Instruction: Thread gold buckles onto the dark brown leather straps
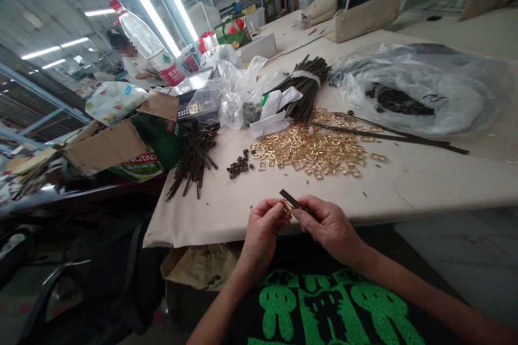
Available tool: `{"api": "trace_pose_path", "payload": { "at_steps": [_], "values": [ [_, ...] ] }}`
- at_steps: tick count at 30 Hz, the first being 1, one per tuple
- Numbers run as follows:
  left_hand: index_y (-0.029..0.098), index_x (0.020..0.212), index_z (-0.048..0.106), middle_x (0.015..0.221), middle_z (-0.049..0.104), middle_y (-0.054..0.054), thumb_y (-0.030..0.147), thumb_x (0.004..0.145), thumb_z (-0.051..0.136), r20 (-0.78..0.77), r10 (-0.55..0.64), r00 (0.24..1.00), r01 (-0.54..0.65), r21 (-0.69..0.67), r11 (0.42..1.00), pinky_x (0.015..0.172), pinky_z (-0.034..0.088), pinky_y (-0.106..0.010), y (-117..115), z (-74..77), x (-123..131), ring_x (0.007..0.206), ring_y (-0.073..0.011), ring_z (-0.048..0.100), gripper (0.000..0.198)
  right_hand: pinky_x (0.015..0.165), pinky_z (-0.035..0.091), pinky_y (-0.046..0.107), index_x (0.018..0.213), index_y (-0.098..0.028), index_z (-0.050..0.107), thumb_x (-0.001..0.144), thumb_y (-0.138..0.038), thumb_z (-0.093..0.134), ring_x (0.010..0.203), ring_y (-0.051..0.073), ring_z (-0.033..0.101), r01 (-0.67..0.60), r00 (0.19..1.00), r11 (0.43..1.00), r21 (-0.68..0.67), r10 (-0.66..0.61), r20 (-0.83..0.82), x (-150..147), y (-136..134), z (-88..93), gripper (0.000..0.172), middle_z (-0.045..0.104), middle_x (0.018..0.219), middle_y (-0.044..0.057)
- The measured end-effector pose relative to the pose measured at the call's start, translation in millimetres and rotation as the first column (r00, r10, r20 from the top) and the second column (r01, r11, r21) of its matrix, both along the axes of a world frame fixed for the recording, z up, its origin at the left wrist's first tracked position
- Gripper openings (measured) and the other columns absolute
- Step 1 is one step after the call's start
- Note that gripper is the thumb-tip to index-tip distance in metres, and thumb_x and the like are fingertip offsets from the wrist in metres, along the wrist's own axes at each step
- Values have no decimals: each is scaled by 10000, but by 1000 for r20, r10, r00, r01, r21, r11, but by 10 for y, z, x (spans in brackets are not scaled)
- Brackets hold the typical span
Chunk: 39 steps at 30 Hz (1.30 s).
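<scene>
Near the table's front edge, my left hand (263,229) pinches a small gold buckle (287,207). My right hand (327,223) is closed on a dark strap (290,198), whose end sticks out at the buckle; whether it passes through is hidden by the fingers. Beyond my hands lies a wide pile of gold buckles (319,148). Left of that pile sit several small black loops (238,164). Dark straps (195,156) lie in a loose heap farther left, and a tied bundle of straps (307,86) rests behind the buckles.
A clear plastic bag (453,91) with dark pieces lies at the right on the table (429,177). Two long strips (396,133) reach toward it. At the left are an opened cardboard box (109,145) and a bottle (145,37). A person (133,61) is in the background.
</scene>
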<state>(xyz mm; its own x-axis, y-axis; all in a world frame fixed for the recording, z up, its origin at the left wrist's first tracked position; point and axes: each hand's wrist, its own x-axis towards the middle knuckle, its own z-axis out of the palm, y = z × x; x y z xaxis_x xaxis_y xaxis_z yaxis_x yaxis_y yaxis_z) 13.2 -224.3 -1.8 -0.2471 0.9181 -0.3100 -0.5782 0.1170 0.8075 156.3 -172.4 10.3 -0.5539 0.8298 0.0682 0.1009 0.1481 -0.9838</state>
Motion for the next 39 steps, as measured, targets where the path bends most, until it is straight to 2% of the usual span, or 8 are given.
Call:
{"api": "trace_pose_path", "payload": {
  "at_steps": [6, 12, 19, 23, 27, 33, 36, 39],
  "values": [
    [152, 767, 711, 699, 682, -3, 285, 737, 791, -77, -27, 997, 32, 68, 997, 619, 463, -193, -48, 4, 30, 606, -80, 582, 158, 442, 335, 213, 739, -194, 583, 876, -404, 554, 482, 93, 412, 28, 1000, 995, -99, -28, 3, 17, -3, -11, 252, 482, 562, -56],
    [184, 934, 734, 726, 696, 5, 274, 708, 820, -84, -92, 992, 99, 82, 992, 601, 459, -197, -89, -1, 8, 588, -80, 585, 259, 388, 255, 189, 768, -175, 583, 874, -476, 563, 413, 59, 322, -118, 992, 937, -329, 100, -71, 76, 31, -19, 320, 427, 520, -81],
    [186, 850, 740, 773, 719, -1, 223, 674, 836, -104, -106, 989, 121, 142, 982, 684, 487, -204, -99, -15, -35, 685, -101, 621, 203, 381, 227, 177, 821, -166, 592, 897, -481, 556, 407, 48, 314, -199, 978, 895, -399, 157, -137, 77, 36, -74, 325, 447, 537, -83],
    [187, 877, 736, 903, 738, -27, 210, 712, 803, -188, -5, 982, 38, 175, 984, 741, 498, -212, -102, -2, -59, 784, -119, 649, 180, 400, 279, 200, 811, -176, 569, 935, -459, 453, 410, 68, 373, -116, 993, 958, -261, 104, -57, 108, 42, -82, 330, 490, 557, -61],
    [199, 875, 723, 917, 738, -21, 183, 751, 772, -250, 121, 961, -61, 237, 970, 746, 507, -207, -71, 21, -97, 819, -120, 660, 135, 515, 372, 245, 788, -188, 583, 959, -352, 368, 517, 121, 494, -54, 991, 996, 69, 45, 126, 177, 18, -73, 320, 534, 590, -25],
    [208, 894, 710, 920, 736, -19, 180, 768, 765, -290, 239, 927, -151, 296, 943, 770, 526, -216, -1, 2, -75, 845, -124, 670, 140, 557, 321, 286, 707, -197, 550, 951, -229, 382, 554, 147, 540, -108, 933, 853, 511, -91, 349, 164, -94, -174, 298, 574, 611, 5],
    [205, 900, 705, 911, 732, -22, 181, 773, 765, -313, 228, 922, -126, 313, 941, 779, 531, -223, 8, -13, -29, 846, -125, 671, 143, 572, 312, 297, 744, -188, 572, 957, -192, 374, 571, 153, 564, -118, 930, 781, 613, -129, 344, 121, -102, -216, 291, 597, 635, 16],
    [193, 843, 692, 842, 718, -14, 181, 762, 774, -360, 234, 903, -105, 344, 933, 719, 529, -211, 8, -6, -1, 780, -118, 657, 116, 572, 307, 299, 760, -183, 576, 962, -192, 373, 570, 155, 562, -98, 932, 771, 629, -150, 330, 103, -87, -227, 287, 598, 638, 19]
  ]
}}
